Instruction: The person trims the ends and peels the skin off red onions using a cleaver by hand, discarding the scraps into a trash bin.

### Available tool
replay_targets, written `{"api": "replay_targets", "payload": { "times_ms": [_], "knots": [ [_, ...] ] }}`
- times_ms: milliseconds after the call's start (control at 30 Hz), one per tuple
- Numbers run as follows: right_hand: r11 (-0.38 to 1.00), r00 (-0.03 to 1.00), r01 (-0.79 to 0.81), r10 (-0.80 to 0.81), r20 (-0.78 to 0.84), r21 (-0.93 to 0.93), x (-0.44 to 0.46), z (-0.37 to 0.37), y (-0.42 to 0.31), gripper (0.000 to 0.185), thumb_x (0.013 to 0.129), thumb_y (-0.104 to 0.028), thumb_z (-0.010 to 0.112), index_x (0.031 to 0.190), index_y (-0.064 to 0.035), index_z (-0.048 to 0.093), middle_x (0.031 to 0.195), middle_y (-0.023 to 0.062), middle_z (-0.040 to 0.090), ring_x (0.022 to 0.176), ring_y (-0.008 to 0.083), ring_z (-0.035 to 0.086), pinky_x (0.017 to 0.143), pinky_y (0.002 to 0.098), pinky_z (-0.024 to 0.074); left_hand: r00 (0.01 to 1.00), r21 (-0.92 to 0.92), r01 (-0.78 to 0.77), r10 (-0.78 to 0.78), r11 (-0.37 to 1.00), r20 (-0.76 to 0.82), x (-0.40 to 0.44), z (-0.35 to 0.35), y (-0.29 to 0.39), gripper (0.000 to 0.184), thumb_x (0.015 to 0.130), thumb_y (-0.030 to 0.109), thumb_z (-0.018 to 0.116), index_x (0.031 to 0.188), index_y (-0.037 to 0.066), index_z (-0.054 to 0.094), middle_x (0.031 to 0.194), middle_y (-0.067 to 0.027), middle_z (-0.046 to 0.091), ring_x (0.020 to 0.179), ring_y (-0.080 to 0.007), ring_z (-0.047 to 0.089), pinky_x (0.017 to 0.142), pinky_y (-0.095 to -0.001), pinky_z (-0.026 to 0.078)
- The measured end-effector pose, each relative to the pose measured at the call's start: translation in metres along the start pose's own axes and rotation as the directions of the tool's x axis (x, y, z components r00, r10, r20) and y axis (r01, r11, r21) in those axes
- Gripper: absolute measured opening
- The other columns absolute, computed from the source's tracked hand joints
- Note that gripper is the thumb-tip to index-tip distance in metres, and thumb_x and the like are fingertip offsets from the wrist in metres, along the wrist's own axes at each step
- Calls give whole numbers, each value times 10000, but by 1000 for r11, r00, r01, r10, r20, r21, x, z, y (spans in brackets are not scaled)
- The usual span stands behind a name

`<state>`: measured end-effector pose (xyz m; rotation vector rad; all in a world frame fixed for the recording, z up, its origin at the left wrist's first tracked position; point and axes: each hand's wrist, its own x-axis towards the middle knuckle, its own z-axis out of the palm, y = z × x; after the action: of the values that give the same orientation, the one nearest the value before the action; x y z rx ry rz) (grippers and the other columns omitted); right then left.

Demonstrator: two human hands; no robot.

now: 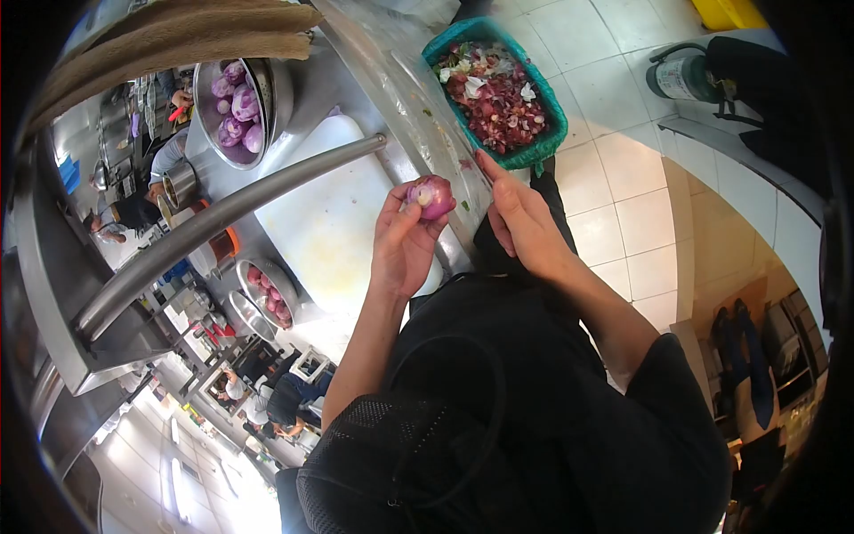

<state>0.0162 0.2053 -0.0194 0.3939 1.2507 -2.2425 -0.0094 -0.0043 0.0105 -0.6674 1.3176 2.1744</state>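
Note:
My left hand [405,245] is closed around a purple-red onion [431,197], with a pale patch facing up between thumb and fingers. To its right, my right hand [527,218] has its fingers drawn together; a thin item with a red tip shows at the fingertips, too small to make out. The two hands are apart, near the edge of the metal counter. Left of the onion lies a white cutting board [325,218]. Beyond my right hand, a bin lined with a green bag [553,133] holds red onion skins and scraps.
A metal bowl of purple onions [206,125] stands at the upper left, and a smaller bowl of red onions [286,287] below it. A metal rail [240,198] crosses over the counter. Several people are in the background at left. A green cylinder [689,78] stands at the upper right.

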Motion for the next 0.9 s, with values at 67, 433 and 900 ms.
{"api": "replay_targets", "payload": {
  "times_ms": [67,433,900],
  "knots": [
    [987,989,134,-139,-53,-89,3,4,10,707,1062,-452,492,1544,42,338,868,76,671,751,173,615,677,335,473,1000,-15,-5,4,1000,-11,1,-1,-2,442,946,180,693,1311,46,484,1299,-166,613,1154,-267,640,982,-358,537],
    [610,967,234,-229,114,-757,-11,22,-9,1006,884,-675,609,1583,-38,269,576,196,600,557,435,635,550,482,509,994,-6,25,-25,1000,-108,-6,-3,-10,416,892,172,747,1268,79,595,1191,-37,638,1115,-174,606,970,-353,501],
    [851,964,264,-250,93,-453,4,7,10,803,954,-611,568,1500,-32,461,545,122,533,488,264,564,501,380,455,988,88,-125,132,988,-76,-4,1,-8,367,901,44,714,1220,70,536,1220,-105,634,1064,-225,657,946,-366,539]
  ]
}}
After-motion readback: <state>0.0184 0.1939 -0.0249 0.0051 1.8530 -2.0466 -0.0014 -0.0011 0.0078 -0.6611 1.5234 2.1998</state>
